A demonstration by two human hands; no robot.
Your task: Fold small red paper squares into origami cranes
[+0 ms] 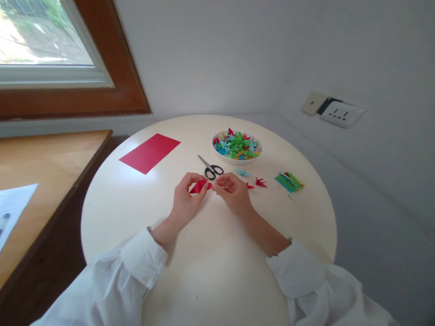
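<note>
A small piece of folded red paper [198,187] is held just above the white table. My left hand [188,197] is closed on its left part, thumb in front and fingers behind. At its right end, the fingertips of my right hand [234,192] are pinched on the paper's narrow tip. Just beyond the hands lie scissors [211,170] with black handles, blades pointing away to the left. To the right of my right hand rest a red paper crane [261,182], another red one partly hidden by the hand, and a light blue paper crane [244,172].
A white bowl [237,160] full of colourful paper cranes stands at the back of the round table [204,271]. A red sheet of paper [149,153] lies at the left, a stack of coloured paper strips [289,182] at the right. A wooden desk [44,181] stands further left.
</note>
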